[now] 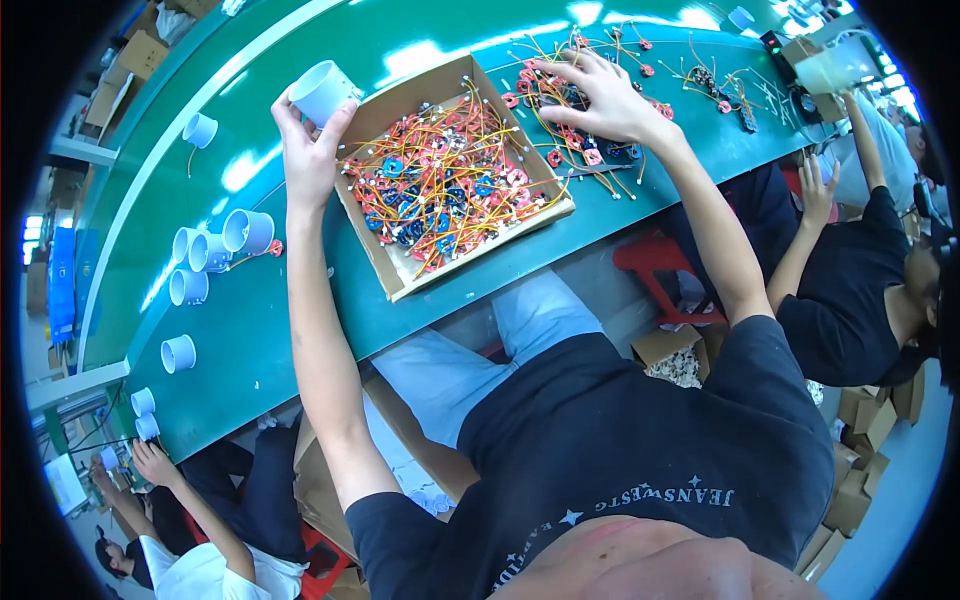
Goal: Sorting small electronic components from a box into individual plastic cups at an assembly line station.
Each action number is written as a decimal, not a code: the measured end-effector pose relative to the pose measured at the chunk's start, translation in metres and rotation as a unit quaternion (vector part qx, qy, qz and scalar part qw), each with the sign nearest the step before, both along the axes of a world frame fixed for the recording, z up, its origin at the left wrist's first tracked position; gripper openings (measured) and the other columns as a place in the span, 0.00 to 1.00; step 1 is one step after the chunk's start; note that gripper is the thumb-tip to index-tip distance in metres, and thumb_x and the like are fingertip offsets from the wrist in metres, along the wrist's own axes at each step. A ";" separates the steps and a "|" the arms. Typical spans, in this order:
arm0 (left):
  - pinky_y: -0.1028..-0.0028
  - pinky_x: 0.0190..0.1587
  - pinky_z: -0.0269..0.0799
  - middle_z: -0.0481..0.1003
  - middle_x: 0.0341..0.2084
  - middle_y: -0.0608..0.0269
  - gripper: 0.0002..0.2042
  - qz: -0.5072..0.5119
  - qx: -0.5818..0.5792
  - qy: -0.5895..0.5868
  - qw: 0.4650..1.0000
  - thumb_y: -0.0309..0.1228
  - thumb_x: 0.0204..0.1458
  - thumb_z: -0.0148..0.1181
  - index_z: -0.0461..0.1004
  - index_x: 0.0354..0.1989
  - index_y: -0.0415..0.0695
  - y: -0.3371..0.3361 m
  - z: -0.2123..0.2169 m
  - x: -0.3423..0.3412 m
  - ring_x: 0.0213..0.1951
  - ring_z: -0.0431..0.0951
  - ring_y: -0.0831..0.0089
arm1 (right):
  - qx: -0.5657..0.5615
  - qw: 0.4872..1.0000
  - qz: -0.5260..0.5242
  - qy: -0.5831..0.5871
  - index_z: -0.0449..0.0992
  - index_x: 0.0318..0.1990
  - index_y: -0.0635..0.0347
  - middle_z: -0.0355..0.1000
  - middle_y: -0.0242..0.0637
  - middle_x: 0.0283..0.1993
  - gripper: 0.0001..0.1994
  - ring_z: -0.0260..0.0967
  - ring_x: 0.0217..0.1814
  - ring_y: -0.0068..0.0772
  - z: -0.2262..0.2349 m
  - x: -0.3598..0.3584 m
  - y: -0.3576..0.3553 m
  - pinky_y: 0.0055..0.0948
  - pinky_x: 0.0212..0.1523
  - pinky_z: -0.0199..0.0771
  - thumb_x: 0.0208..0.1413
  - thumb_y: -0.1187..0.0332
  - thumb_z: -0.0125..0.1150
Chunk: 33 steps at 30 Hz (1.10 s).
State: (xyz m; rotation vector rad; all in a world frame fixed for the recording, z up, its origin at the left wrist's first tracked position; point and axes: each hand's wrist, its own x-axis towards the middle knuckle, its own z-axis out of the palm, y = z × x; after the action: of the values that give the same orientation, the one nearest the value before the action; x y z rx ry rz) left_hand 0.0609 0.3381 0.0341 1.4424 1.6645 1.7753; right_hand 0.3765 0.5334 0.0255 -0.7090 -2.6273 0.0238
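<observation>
A pale plastic cup (324, 92) is pinched between the fingers of the left hand (308, 150), just beside the far-left corner of the cardboard tray (480, 235) of wired parts. The right hand (600, 100) is spread flat, fingers apart, on the loose wired parts (560, 150) lying just right of the tray on the green table (250, 320).

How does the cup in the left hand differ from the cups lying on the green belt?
The pale blue cup is lifted in the left hand beside the cardboard box; the cluster of cups rests on the green belt, untouched. The held one is single, the others lie grouped. All share colour and shape.
</observation>
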 end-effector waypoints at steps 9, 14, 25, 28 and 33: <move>0.68 0.53 0.67 0.64 0.51 0.51 0.31 0.026 -0.009 0.018 0.999 0.31 0.53 0.63 0.50 0.58 0.38 -0.004 0.006 0.004 0.51 0.69 0.65 | 0.016 0.996 -0.017 -0.087 0.67 0.56 0.51 0.67 0.44 0.55 0.32 0.64 0.59 0.48 -0.006 0.020 0.020 0.43 0.55 0.65 0.50 0.39 0.56; 0.65 0.52 0.69 0.63 0.51 0.50 0.32 0.024 -0.006 0.026 0.999 0.33 0.51 0.65 0.50 0.57 0.39 -0.003 0.004 0.002 0.52 0.69 0.62 | -0.068 0.996 -0.008 0.050 0.70 0.45 0.56 0.71 0.38 0.43 0.18 0.70 0.40 0.35 -0.015 0.028 0.049 0.32 0.38 0.71 0.51 0.56 0.60; 0.66 0.50 0.70 0.64 0.51 0.49 0.32 0.023 0.004 0.036 0.999 0.34 0.50 0.66 0.51 0.56 0.39 -0.003 0.002 -0.002 0.51 0.71 0.62 | -0.641 0.644 0.094 0.408 0.70 0.36 0.55 0.68 0.28 0.33 0.06 0.66 0.28 0.14 0.021 0.043 0.127 0.16 0.26 0.67 0.55 0.66 0.58; 0.66 0.50 0.71 0.64 0.51 0.48 0.32 0.022 0.016 0.040 0.999 0.34 0.50 0.66 0.51 0.56 0.39 0.000 0.005 0.002 0.50 0.71 0.61 | -0.691 0.559 0.145 0.434 0.70 0.30 0.55 0.67 0.26 0.22 0.06 0.63 0.17 0.17 0.055 0.032 0.117 0.13 0.13 0.63 0.57 0.65 0.55; 0.66 0.50 0.71 0.65 0.50 0.48 0.33 0.030 -0.001 0.032 0.999 0.35 0.50 0.66 0.51 0.56 0.39 -0.012 0.002 -0.001 0.50 0.72 0.61 | -0.754 0.406 0.337 0.392 0.68 0.32 0.56 0.68 0.28 0.24 0.04 0.63 0.18 0.17 0.093 -0.017 0.088 0.12 0.13 0.63 0.56 0.68 0.54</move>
State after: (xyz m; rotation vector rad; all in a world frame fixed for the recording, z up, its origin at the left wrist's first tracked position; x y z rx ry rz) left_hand 0.0597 0.3256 0.0362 1.4787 1.7594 1.7761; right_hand 0.3593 0.6211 0.1181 0.1666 -1.0312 2.3980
